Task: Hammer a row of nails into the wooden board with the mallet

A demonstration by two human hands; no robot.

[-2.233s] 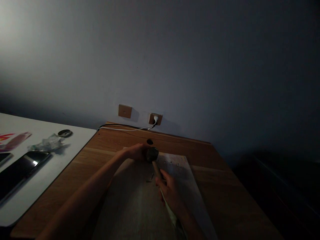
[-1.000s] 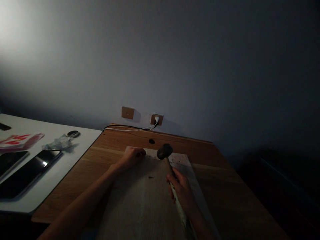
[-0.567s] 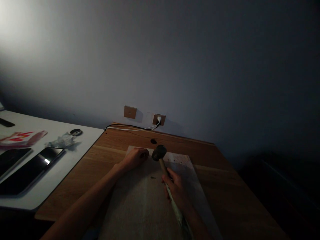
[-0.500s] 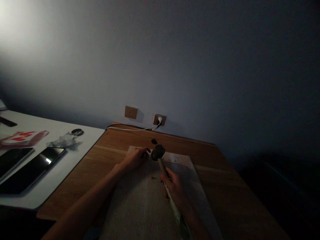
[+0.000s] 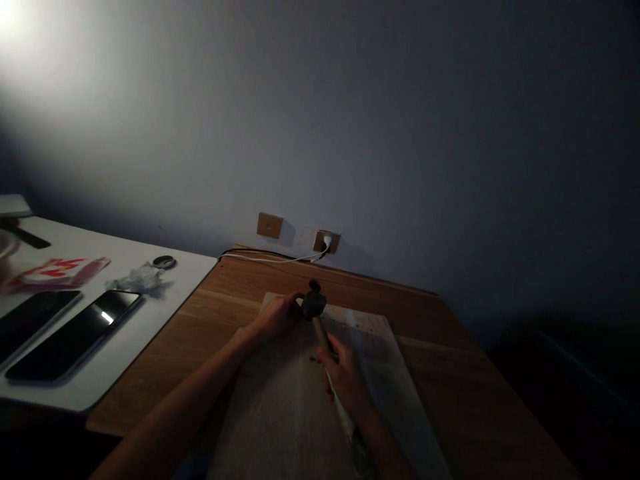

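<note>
My right hand (image 5: 345, 373) is closed around the pale handle of a hammer (image 5: 314, 304) with a dark, blocky head. The hammer's head hangs over the far part of a light wooden board (image 5: 280, 407). Beside the head, on its left, my left hand (image 5: 277, 315) rests at the board's far left edge. Its thumb and fingers are curled together, and whatever they pinch, if anything, is hidden. Small dark spots, perhaps nails, dot the board's far right end. One small dark piece (image 5: 313, 359) lies on the board left of my right hand.
The board lies on a brown wooden table (image 5: 465, 393). On the white table at left are a black phone (image 5: 75, 340), another dark device (image 5: 37, 317), a red-and-white packet (image 5: 63, 270), crumpled clear plastic (image 5: 143, 277) and a round dark item (image 5: 164, 262). Cables (image 5: 270, 259) run along the wall to a socket (image 5: 327, 241).
The view has shifted slightly, moving the scene to the right. The fingers of my left hand have curled in closer beside the hammer's head. My right hand keeps its grip.
</note>
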